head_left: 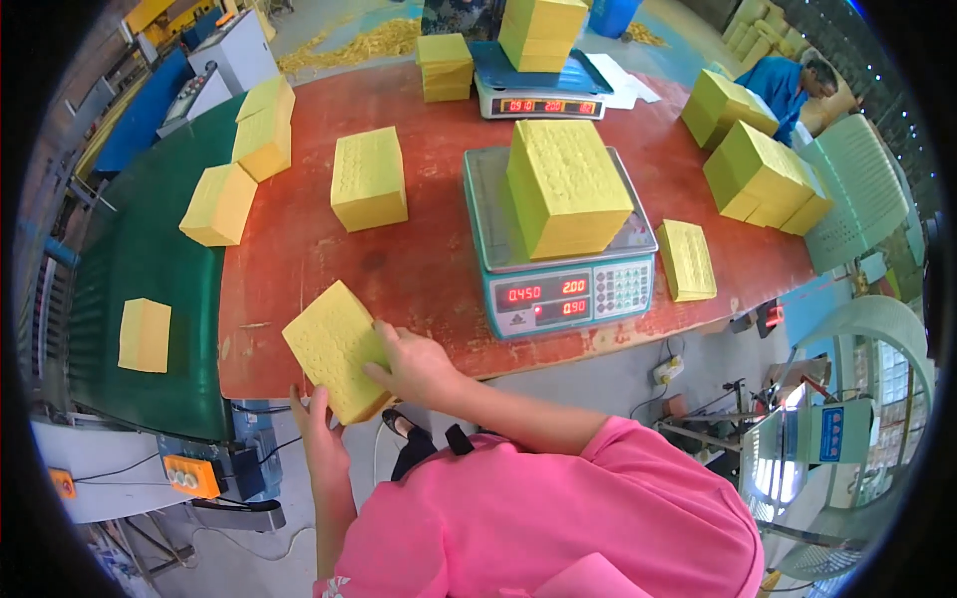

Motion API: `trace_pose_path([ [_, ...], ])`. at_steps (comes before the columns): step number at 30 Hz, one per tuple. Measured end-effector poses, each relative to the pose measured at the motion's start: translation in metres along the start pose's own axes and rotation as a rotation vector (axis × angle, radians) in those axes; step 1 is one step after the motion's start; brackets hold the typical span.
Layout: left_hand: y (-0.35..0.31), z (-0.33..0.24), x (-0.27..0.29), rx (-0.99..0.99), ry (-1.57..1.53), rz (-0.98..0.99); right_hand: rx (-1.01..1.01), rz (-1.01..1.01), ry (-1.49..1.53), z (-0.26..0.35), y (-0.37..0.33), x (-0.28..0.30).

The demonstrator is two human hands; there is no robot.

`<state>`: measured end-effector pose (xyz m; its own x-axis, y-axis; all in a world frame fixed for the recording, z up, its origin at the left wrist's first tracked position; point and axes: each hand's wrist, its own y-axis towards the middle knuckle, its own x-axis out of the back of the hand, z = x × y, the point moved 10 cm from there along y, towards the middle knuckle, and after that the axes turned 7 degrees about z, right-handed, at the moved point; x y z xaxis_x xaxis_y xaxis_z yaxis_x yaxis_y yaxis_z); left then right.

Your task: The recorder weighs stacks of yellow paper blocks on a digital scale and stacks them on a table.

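Between my two hands is a thick stack of yellow paper (337,349), tilted over the near left edge of the red table. My left hand (323,435) grips its lower corner from below, with the thumb against the near side. My right hand (411,365) is closed on its right side, fingers at the edge. To the right, a larger block of yellow paper (568,184) rests on the pan of a digital scale (570,294) with lit red digits. A thin yellow stack (687,261) lies just right of that scale.
On the red table (429,279), another yellow stack (369,177) lies left of centre. A second scale (540,100) stands at the back, loaded with paper. A green conveyor belt (189,394) runs along the left, carrying stacks. A co-worker in blue (778,90) and a fan (857,184) are at right.
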<state>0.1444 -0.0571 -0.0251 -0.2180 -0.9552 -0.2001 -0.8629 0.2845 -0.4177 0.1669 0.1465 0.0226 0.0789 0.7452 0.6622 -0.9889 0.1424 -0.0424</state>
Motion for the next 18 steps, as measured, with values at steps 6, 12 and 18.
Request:
trace_pose_path([
  [6,-0.008,0.002,-0.003,-0.141,-0.149,-0.032,0.05,0.01,0.078,0.0,-0.012,0.006],
  [12,-0.011,0.023,-0.011,-0.126,-0.155,0.176,0.065,0.0,0.118,-0.009,-0.035,0.005],
  [18,-0.007,0.063,-0.018,0.039,-0.296,0.224,0.129,0.082,0.23,-0.012,-0.049,0.012],
])
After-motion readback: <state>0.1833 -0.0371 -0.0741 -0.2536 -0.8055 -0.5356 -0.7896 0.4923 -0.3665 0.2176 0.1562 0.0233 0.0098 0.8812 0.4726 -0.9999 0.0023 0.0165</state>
